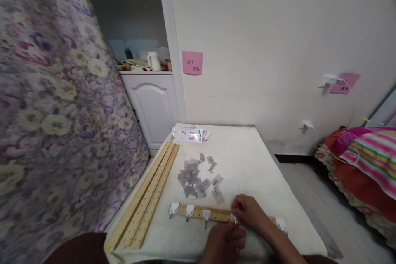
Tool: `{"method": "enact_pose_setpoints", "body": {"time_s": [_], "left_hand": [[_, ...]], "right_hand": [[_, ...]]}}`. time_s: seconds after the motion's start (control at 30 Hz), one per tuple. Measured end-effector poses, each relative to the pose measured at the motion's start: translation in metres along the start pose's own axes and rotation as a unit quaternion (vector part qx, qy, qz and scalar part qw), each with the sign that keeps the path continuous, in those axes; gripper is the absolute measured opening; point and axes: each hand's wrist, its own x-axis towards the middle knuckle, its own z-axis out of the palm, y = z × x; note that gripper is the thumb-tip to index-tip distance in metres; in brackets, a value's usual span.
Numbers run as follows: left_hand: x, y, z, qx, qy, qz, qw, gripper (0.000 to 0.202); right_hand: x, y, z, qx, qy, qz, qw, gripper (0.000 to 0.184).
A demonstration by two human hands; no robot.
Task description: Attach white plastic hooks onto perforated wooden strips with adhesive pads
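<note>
A short wooden strip with holes (198,211) lies crosswise near the table's front. White hooks with metal prongs sit along it: a leftmost hook (174,208), a second hook (189,210), a third hook (206,215) and a far-right hook (281,224). Between the last two, my right hand (247,211) pinches another white hook (234,217) from above, against the strip. My left hand (223,242) is just below, its fingers curled up by that hook's metal prong. What the left fingers grip is hidden. Beyond the strip lies a pile of clear grey hook pieces (190,173).
Long perforated wooden strips (148,196) run along the table's left side. At the far edge lies a clear package (187,135). A floral curtain (55,103) hangs at left, and a bed with striped cover (371,152) stands at right. The pale table (247,161) meets the wall.
</note>
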Motion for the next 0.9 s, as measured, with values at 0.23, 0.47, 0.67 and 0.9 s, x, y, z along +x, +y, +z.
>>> {"method": "enact_pose_setpoints", "body": {"time_s": [0.23, 0.47, 0.67, 0.9], "left_hand": [[0.005, -0.008, 0.004, 0.026, 0.041, 0.039, 0.998, 0.011], [0.005, -0.009, 0.006, 0.018, 0.045, 0.054, 0.997, 0.010], [0.009, -0.013, 0.002, 0.006, 0.052, 0.066, 0.996, 0.009], [0.008, -0.012, -0.001, 0.012, 0.049, 0.060, 0.997, 0.013]], "right_hand": [[0.000, 0.002, -0.001, 0.040, -0.020, 0.029, 0.999, 0.015], [-0.002, 0.002, -0.001, 0.007, 0.003, -0.001, 1.000, 0.016], [-0.001, 0.006, 0.001, 0.036, -0.004, 0.005, 0.999, 0.016], [-0.005, 0.015, -0.024, 0.135, 0.029, 0.018, 0.990, 0.022]]}}
